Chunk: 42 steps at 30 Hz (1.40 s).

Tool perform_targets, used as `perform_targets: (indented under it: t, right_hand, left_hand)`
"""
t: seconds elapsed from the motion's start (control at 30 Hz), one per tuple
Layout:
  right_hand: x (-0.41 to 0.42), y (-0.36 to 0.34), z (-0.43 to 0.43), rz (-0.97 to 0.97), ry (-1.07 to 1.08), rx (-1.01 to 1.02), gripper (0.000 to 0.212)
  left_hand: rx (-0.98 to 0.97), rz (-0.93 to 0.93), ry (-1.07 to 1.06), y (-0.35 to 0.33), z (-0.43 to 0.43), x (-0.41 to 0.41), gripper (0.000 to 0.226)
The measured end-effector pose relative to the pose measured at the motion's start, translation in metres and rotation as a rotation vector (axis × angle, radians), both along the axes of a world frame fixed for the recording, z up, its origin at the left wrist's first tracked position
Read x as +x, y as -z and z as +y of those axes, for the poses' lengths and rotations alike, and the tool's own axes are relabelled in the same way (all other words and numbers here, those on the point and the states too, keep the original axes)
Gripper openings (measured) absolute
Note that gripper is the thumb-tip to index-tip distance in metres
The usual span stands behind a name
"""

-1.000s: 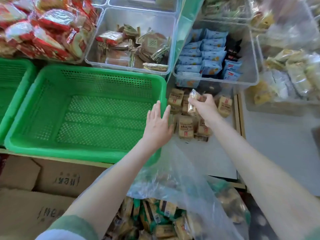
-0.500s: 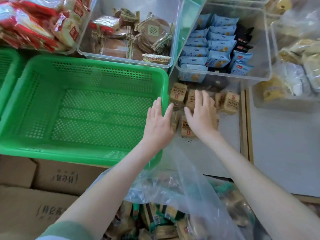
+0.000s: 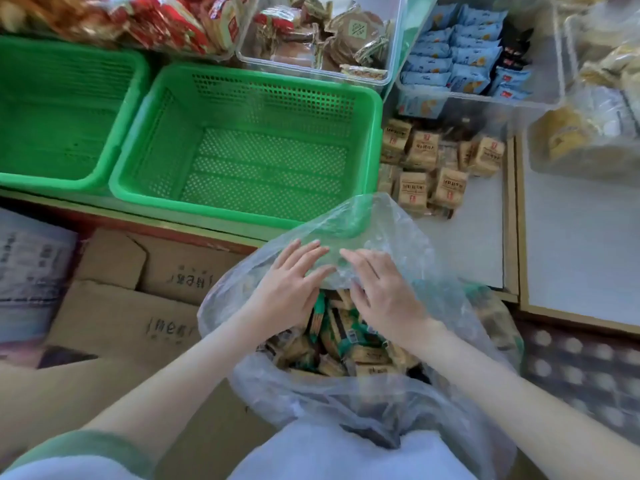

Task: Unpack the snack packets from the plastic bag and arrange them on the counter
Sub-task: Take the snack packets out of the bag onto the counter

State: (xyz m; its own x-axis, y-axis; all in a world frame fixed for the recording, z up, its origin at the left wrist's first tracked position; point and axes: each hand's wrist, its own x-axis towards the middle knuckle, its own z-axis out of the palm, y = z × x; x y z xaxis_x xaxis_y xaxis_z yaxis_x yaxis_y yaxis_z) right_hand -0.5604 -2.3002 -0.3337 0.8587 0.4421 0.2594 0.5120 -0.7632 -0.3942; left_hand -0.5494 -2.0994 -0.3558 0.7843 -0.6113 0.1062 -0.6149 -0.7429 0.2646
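The plastic bag point(image 3: 381, 220) stood open below the counter point(image 3: 478, 244), against my lap, its far wall rising in front of the green basket point(image 3: 249, 218). Brown and green snack packets point(image 3: 349, 344) filled the bag. My left hand point(image 3: 291, 285) and right hand point(image 3: 384, 292) lay side by side over the bag's mouth, just above the packets. Their fingers were stretched out and loose, with the tips against the clear film and nothing clasped in either. More tan packets point(image 3: 433, 168) sat in a rough cluster on the white counter, just right of the basket and well apart from my hands. A second green basket point(image 3: 62, 181) stood to the left. Behind them, clear bins held blue packets point(image 3: 450, 64) and red ones point(image 3: 166, 26). Cardboard boxes point(image 3: 114, 317) lay on the floor left of the bag.
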Motion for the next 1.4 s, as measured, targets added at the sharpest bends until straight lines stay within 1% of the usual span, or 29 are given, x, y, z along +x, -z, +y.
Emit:
perform_targets:
  t: [0.1,0.17,0.2,0.27,0.33,0.37,0.43,0.53,0.6,0.77,0.83,0.9,0.97,1.0,1.07,1.13,1.23,1.3,1.4]
  right_hand:
    - [-0.034,0.020,0.028,-0.027,-0.247,-0.148,0.035]
    - [-0.046,0.039,0.044,-0.015,-0.301,-0.265,0.042]
    - [-0.048,0.045,0.052,0.025,-0.301,-0.325,0.052]
    - [-0.047,0.051,0.066,0.144,-0.301,-0.506,0.070]
    - [-0.045,0.059,0.073,0.200,-0.343,-0.712,0.072]
    - [-0.044,0.061,0.074,0.228,-0.338,-0.776,0.070]
    - [-0.046,0.063,0.075,0.217,-0.300,-0.821,0.071]
    - [-0.050,0.064,0.075,0.274,-0.272,-0.932,0.080]
    - [-0.052,0.065,0.078,0.255,-0.262,-0.997,0.076]
    - [-0.056,0.077,0.085,0.150,-0.212,-0.984,0.047]
    - [-0.053,0.077,0.082,0.071,-0.226,-0.923,0.042]
    - [-0.049,0.073,0.074,0.007,-0.208,-0.792,0.045]
    - [-0.046,0.066,0.064,-0.042,-0.216,-0.667,0.054]
    - [-0.045,0.061,0.059,-0.062,-0.223,-0.605,0.058]
    - [-0.041,0.050,0.045,-0.092,-0.252,-0.495,0.064]
    - [-0.036,0.034,0.029,-0.124,-0.322,-0.413,0.063]
    - [-0.025,0.004,0.001,-0.150,-0.406,-0.273,0.053]
    - [-0.019,-0.012,-0.018,-0.169,-0.348,-0.163,0.051]
    - [-0.008,-0.026,-0.044,-0.169,-0.104,0.058,0.051]
  left_hand:
    - [0.109,0.032,-0.087,0.010,0.027,-0.043,0.047]
    - [0.203,0.029,-0.166,0.017,0.043,-0.060,0.053]
    - [0.238,0.023,-0.205,0.019,0.049,-0.066,0.057]
    - [0.241,0.006,-0.259,0.021,0.059,-0.073,0.071]
    - [0.208,-0.008,-0.263,0.021,0.064,-0.077,0.074]
    - [0.193,-0.014,-0.250,0.022,0.066,-0.078,0.073]
    - [0.191,-0.012,-0.227,0.025,0.070,-0.081,0.071]
    - [0.215,0.004,-0.211,0.031,0.072,-0.086,0.070]
    - [0.217,0.009,-0.207,0.033,0.074,-0.086,0.069]
    - [0.222,0.045,-0.202,0.031,0.076,-0.085,0.068]
    - [0.201,0.054,-0.196,0.030,0.077,-0.085,0.068]
    - [0.172,0.050,-0.194,0.030,0.077,-0.086,0.066]
    - [0.127,0.052,-0.199,0.027,0.074,-0.084,0.054]
    - [0.091,0.064,-0.210,0.024,0.072,-0.081,0.048]
    - [-0.014,0.077,-0.241,0.013,0.066,-0.071,0.045]
    - [-0.123,0.052,-0.251,0.001,0.058,-0.057,0.041]
    - [-0.255,-0.035,-0.251,-0.020,0.039,-0.025,0.036]
    - [-0.308,-0.077,-0.258,-0.034,0.021,0.000,0.035]
    - [-0.300,-0.054,-0.274,-0.045,-0.016,0.039,0.039]
